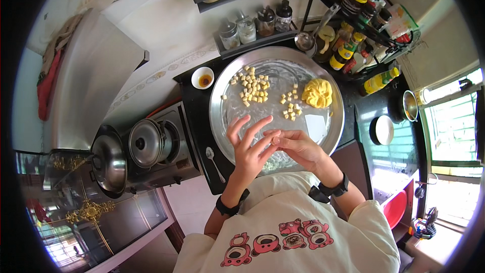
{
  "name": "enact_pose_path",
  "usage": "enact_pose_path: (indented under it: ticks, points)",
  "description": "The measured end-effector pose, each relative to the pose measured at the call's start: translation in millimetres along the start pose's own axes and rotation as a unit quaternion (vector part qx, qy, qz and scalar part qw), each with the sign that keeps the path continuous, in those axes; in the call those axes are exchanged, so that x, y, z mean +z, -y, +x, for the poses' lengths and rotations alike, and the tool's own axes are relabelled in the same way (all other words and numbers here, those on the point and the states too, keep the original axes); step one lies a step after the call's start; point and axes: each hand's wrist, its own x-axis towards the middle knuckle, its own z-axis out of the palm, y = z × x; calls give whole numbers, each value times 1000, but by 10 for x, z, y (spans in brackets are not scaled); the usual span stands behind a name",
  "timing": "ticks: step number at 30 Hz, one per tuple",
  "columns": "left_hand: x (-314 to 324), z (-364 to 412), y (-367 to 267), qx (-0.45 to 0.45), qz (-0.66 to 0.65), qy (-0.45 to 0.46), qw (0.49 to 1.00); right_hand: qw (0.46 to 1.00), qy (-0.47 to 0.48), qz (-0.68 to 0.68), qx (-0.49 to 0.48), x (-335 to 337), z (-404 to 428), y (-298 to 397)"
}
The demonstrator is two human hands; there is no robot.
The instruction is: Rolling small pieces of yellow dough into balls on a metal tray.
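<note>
A large round metal tray (217, 121) dusted with white flour lies before me. My left hand (248, 148) is over its near side, with some fingers spread apart. The fingertips of my right hand (303, 148) meet those of the left above the tray. Whether something small is pinched between them is hidden. Small cut pieces of pale yellow dough (254, 88) lie scattered in a larger group at the tray's left. A smaller group of dough pieces (291, 107) is nearer the right. Beside it rests a lump of yellow dough (317, 93), with a white flat scraper (316, 127) below it.
A white bowl (202, 78) with brown liquid and a metal spoon (215, 163) are left of the tray. Further left, a lidded pot (146, 144) stands on the gas stove (185, 151). Bottles and a ladle (305, 40) crowd the back right, under a rack (360, 19).
</note>
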Motion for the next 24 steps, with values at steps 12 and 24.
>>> enact_pose_path:
  ticks: [12, 24]
  points:
    - [-26, 49, 2, -15, -46, 49, 998, 999, -15, -31, 27, -112, 10, -32]
    - [64, -58, -19, 5, 14, -43, 999, 1000, -1, 15, -4, -33, -5, -39]
